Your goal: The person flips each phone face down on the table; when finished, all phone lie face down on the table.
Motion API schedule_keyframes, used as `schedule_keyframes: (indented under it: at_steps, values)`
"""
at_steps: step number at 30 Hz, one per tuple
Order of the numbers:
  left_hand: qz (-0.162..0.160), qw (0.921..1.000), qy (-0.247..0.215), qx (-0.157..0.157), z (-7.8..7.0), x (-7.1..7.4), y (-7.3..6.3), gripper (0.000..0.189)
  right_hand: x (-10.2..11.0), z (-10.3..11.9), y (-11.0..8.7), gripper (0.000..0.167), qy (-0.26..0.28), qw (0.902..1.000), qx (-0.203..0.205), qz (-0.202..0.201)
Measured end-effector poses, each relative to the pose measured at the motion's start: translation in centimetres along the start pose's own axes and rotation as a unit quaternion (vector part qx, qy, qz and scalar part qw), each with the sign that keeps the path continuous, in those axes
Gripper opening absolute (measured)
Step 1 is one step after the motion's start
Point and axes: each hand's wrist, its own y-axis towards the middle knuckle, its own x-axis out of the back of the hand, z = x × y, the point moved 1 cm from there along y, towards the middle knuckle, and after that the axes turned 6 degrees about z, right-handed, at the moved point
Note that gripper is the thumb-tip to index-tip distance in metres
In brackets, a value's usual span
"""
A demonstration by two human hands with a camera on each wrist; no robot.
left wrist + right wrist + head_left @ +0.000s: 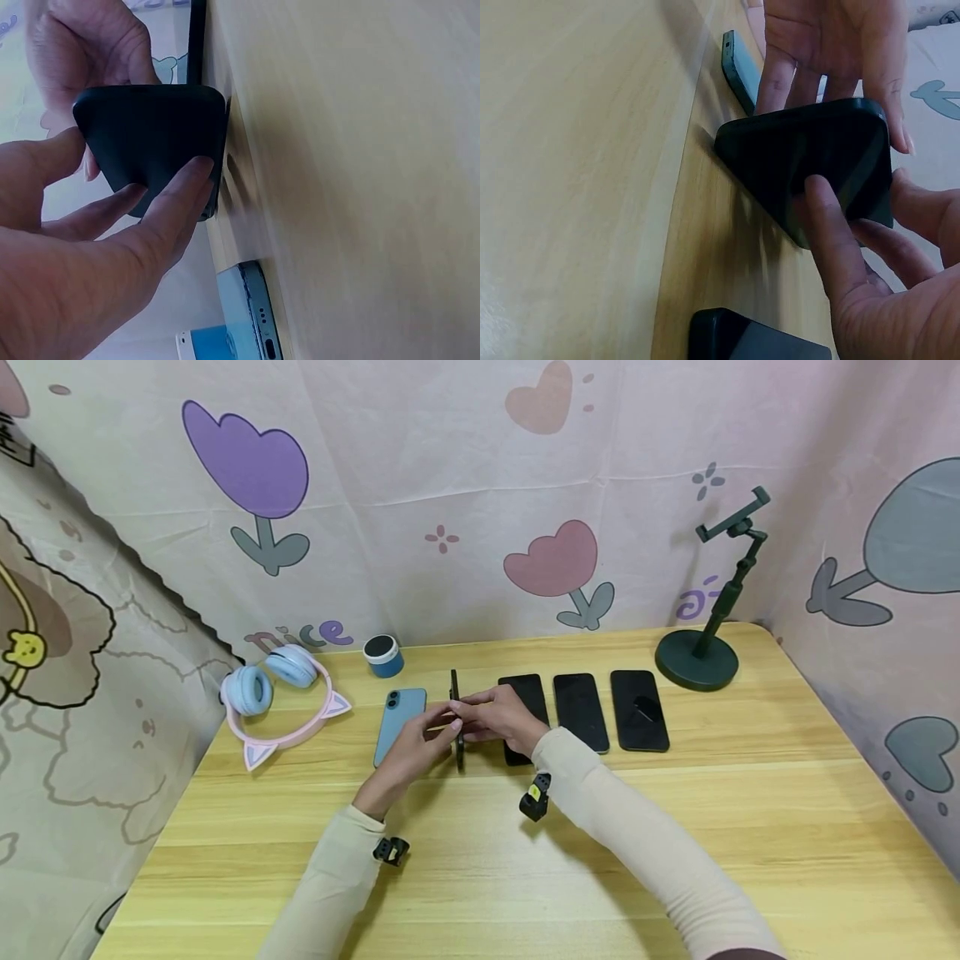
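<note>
A black phone point(460, 755) stands on its long edge, upright, between my two hands. My left hand point(414, 748) holds it from the left, fingers on its flat side and thumb near its upper edge. From the right, my right hand point(504, 718) grips the same phone at its upper edge and face. In the left wrist view the phone point(150, 142) shows a plain dark side; in the right wrist view its dark, glossy side point(772, 154) faces the right fingers. Beside the left hand lies a blue phone point(397, 718), camera side up. Under the right hand, another black phone point(534, 695) is partly hidden.
Two more black phones point(581, 712) point(640, 714) lie in a row to the right. Pink and blue cat-ear headphones point(300, 739) rest at the left, near a small blue jar point(385, 664). A dark green phone stand point(697, 662) stands at the back right.
</note>
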Motion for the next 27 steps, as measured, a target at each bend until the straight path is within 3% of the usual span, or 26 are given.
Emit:
schedule_keyframes:
  at_steps: [9, 12, 18, 27]
  values:
    - [0.002, 0.9994, 0.036, 0.003, -0.2, -0.2, 0.1, 0.056, 0.1, 0.0, -0.2, 0.036, -0.009, 0.9997, 0.007, -0.023]
    - [0.002, 0.9979, 0.063, -0.009, -0.2, -0.3, 0.1, 0.054, 0.1, -0.1, -0.2, 0.035, -0.012, 0.9994, 0.013, -0.031]
    - [-0.011, 0.9859, 0.164, -0.031, -0.2, -0.4, 0.2, 0.056, 0.3, -0.6, -0.1, 0.034, -0.017, 0.9986, 0.018, -0.047]
    - [-0.014, 0.9735, 0.228, -0.010, -0.4, -0.5, 0.1, 0.058, 0.4, -1.2, 0.2, 0.024, -0.021, 0.9971, 0.030, -0.066]
